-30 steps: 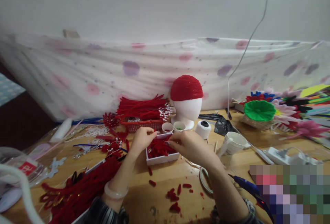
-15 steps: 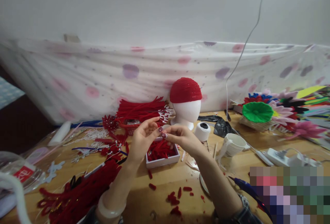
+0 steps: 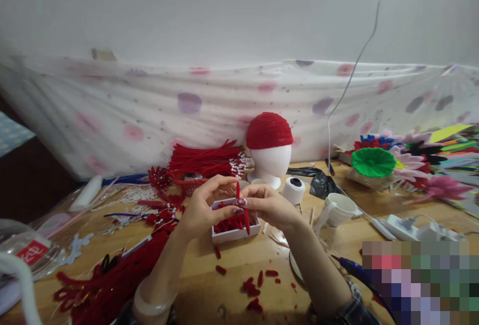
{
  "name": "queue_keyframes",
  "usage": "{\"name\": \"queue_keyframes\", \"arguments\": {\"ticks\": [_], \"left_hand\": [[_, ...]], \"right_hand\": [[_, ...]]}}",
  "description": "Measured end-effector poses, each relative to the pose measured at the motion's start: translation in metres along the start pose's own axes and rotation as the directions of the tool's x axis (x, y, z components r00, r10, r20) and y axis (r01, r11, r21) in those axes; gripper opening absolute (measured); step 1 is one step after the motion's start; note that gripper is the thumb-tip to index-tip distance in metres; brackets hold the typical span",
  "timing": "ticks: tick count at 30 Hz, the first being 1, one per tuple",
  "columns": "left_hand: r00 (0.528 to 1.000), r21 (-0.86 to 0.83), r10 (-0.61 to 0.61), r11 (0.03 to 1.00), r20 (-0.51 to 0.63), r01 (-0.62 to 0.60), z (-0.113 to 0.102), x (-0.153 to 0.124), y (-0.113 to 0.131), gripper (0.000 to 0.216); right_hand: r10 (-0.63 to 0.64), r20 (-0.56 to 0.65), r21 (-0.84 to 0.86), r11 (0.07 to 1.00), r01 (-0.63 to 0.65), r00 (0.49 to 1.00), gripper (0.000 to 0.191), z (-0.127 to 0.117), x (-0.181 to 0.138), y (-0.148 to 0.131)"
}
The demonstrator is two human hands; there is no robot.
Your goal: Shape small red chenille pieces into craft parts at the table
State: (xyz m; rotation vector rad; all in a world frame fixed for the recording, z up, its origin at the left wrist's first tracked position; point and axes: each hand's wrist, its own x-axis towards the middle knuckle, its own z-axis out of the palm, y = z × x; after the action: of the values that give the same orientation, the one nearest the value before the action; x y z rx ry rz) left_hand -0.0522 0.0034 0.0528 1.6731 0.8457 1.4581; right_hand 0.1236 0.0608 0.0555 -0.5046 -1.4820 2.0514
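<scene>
Both my hands are raised together over a small white box (image 3: pixel 228 236) filled with red pipe-cleaner pieces. My left hand (image 3: pixel 204 207) and my right hand (image 3: pixel 267 205) pinch the same short red pipe-cleaner piece (image 3: pixel 242 208), which stands nearly upright between my fingertips. Behind my hands stands a white foam head (image 3: pixel 270 161) wearing a red cap (image 3: pixel 269 130). Loose red bits (image 3: pixel 254 281) lie on the wooden table in front of the box.
A red basket of long red pipe cleaners (image 3: pixel 204 161) sits back left, more red stems (image 3: pixel 112 277) at front left. A white thread roll (image 3: pixel 294 190), a white cup (image 3: pixel 339 209), blue-handled pliers (image 3: pixel 357 270) and colourful paper flowers (image 3: pixel 392 161) lie to the right.
My hands rose from the white box and came together. A red pipe-cleaner piece now shows upright between my fingertips, and my left fingers have closed onto it.
</scene>
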Motion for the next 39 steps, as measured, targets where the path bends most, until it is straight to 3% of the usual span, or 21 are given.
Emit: {"name": "queue_keyframes", "arguments": {"ticks": [5, 12, 16, 21, 27, 30, 34, 39], "left_hand": [[0.993, 0.054, 0.103, 0.993, -0.058, -0.100, -0.003, 0.000, 0.003, 0.044], [0.988, 0.119, 0.143, 0.984, -0.053, -0.136, -0.006, -0.003, 0.008, 0.043], [0.963, 0.056, 0.237, 0.971, -0.127, -0.231, -0.004, 0.000, 0.008, 0.023], [0.935, 0.006, 0.263, 0.963, -0.237, -0.269, 0.003, 0.002, 0.010, 0.003], [0.939, -0.009, 0.198, 0.978, -0.280, -0.209, 0.009, 0.001, 0.013, 0.011], [0.935, 0.044, 0.203, 0.979, -0.291, -0.199, 0.012, -0.001, 0.016, 0.012], [0.914, 0.172, 0.281, 0.956, -0.292, -0.239, 0.015, -0.005, 0.018, 0.004], [0.909, 0.217, 0.321, 0.939, -0.267, -0.268, 0.016, -0.006, 0.020, 0.004]], "right_hand": [[0.011, 0.030, 0.035, 0.999, -0.012, 0.999, 0.027, 0.002, 0.000, -0.003], [-0.018, 0.035, 0.110, 0.994, 0.014, 0.999, 0.024, 0.004, -0.001, -0.005], [-0.039, 0.003, 0.108, 0.993, 0.039, 0.999, 0.024, 0.006, -0.003, -0.005], [-0.056, -0.049, 0.025, 0.998, 0.058, 0.997, 0.028, 0.011, -0.008, -0.004], [-0.217, -0.074, -0.203, 0.959, 0.198, 0.973, 0.026, 0.019, -0.017, -0.007], [-0.360, -0.085, -0.432, 0.853, 0.291, 0.929, 0.023, 0.026, -0.023, -0.010], [-0.599, -0.012, -0.765, 0.521, 0.378, 0.800, 0.016, 0.032, -0.029, -0.011], [-0.678, 0.139, -0.891, 0.232, 0.390, 0.722, 0.021, 0.034, -0.032, -0.009]]}}
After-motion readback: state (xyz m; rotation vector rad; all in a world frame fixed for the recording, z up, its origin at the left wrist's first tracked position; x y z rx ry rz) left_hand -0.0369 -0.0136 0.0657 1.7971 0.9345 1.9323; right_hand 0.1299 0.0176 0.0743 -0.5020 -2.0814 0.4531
